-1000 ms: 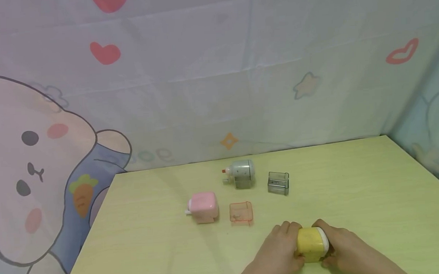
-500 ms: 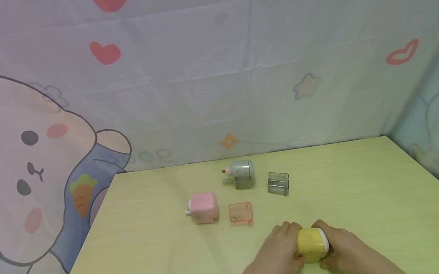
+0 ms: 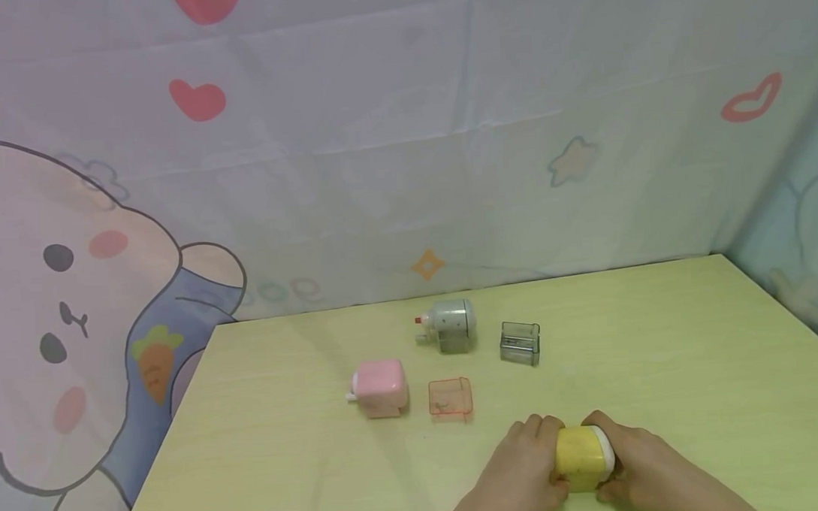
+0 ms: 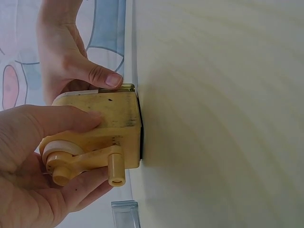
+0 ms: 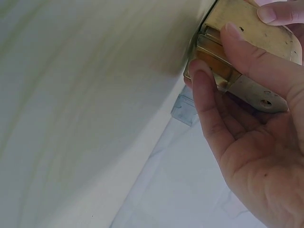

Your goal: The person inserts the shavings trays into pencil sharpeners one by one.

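Note:
A yellow crank pencil sharpener (image 3: pixel 581 460) stands near the front of the table, between my two hands. My left hand (image 3: pixel 521 470) grips its crank end, thumb on the body; the crank handle (image 4: pixel 116 166) shows in the left wrist view. My right hand (image 3: pixel 649 465) holds the opposite, white-faced end. Up close in the right wrist view, the thumb and a finger lie at the see-through shavings drawer (image 5: pixel 216 54), which sits in the sharpener's lower part. The right hand's other fingers are partly hidden.
Left of the hands stand a pink crank sharpener (image 3: pixel 381 384) and a clear pinkish drawer (image 3: pixel 451 397). Behind them are a grey sharpener (image 3: pixel 452 325) and a smoky clear drawer (image 3: pixel 519 343). A printed cloth (image 3: pixel 352 175) hangs at the table's back edge.

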{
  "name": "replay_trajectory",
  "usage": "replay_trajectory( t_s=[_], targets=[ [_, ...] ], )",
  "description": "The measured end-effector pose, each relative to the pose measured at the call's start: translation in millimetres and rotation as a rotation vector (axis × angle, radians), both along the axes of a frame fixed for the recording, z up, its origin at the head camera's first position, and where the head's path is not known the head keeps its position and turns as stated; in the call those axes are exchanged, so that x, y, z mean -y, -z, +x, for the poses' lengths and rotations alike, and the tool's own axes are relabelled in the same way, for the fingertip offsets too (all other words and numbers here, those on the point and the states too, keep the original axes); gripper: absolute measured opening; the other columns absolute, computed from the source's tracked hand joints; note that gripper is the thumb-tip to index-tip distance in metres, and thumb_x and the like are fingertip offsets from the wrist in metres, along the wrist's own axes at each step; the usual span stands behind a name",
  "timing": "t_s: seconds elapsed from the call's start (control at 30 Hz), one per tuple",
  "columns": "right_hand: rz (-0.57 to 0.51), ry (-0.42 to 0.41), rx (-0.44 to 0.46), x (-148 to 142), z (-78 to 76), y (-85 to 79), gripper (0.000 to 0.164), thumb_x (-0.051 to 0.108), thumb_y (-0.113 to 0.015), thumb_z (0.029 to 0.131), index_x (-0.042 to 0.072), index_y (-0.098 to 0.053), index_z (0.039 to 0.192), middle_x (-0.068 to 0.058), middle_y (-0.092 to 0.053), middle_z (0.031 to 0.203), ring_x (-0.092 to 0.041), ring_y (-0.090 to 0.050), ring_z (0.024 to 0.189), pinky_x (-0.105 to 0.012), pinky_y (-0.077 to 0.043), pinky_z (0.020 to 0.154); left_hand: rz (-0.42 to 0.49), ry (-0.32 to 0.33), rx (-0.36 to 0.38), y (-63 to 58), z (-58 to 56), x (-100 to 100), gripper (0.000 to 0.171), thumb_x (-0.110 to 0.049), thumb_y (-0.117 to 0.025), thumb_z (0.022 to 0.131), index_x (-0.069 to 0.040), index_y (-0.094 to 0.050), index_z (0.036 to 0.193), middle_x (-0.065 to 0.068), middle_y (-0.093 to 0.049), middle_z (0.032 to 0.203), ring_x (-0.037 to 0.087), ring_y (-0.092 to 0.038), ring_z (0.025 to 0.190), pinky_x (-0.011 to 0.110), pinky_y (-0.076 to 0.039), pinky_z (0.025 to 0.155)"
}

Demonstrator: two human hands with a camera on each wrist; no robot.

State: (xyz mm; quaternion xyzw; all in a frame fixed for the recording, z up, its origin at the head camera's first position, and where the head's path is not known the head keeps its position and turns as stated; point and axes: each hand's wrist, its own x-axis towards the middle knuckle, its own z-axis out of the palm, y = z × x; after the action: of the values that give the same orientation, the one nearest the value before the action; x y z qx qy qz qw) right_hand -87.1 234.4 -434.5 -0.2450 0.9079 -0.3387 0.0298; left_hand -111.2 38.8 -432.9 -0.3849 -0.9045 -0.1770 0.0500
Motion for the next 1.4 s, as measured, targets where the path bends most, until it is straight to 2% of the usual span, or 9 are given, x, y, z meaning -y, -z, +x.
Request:
replay_trajectory(
  t_s=[0.27, 0.6, 1.4],
  targets=[
    [0.003, 0.005, 0.028, -1.0, 0.4, 0.2, 0.052, 0.005, -0.073, 0.059, 0.016, -0.045, 0.103, 0.010, -0.054, 0.075, -0.004, -0.047, 0.062, -0.025, -0.043, 0.051, 0.002, 0.013, -0.005, -1.2, 0.1, 0.7, 0.051, -0.021, -0.075, 0.064, -0.010, -0.048, 0.105, -0.005, -0.051, 0.088, 0.002, -0.040, 0.071, 0.009, -0.033, 0.061],
    [-0.001, 0.003, -0.047, 1.6, 0.4, 0.5, 0.054, 0.003, -0.072, 0.056, 0.017, -0.046, 0.101, 0.013, -0.053, 0.074, -0.003, -0.047, 0.062, -0.024, -0.043, 0.051, -0.008, 0.009, -0.012, -2.1, -0.3, 0.1, 0.050, -0.022, -0.076, 0.063, -0.011, -0.048, 0.104, -0.006, -0.050, 0.085, 0.002, -0.039, 0.069, 0.010, -0.031, 0.059],
    [0.026, 0.051, -0.069, 3.6, 2.7, 3.2, 0.056, 0.007, -0.075, 0.056, 0.016, -0.047, 0.104, 0.011, -0.055, 0.077, -0.003, -0.047, 0.064, -0.025, -0.044, 0.053, -0.021, 0.005, -0.043, -1.0, -0.9, 0.1, 0.052, -0.024, -0.077, 0.061, -0.011, -0.049, 0.103, -0.006, -0.051, 0.086, 0.002, -0.040, 0.069, 0.009, -0.033, 0.060]
  ],
)
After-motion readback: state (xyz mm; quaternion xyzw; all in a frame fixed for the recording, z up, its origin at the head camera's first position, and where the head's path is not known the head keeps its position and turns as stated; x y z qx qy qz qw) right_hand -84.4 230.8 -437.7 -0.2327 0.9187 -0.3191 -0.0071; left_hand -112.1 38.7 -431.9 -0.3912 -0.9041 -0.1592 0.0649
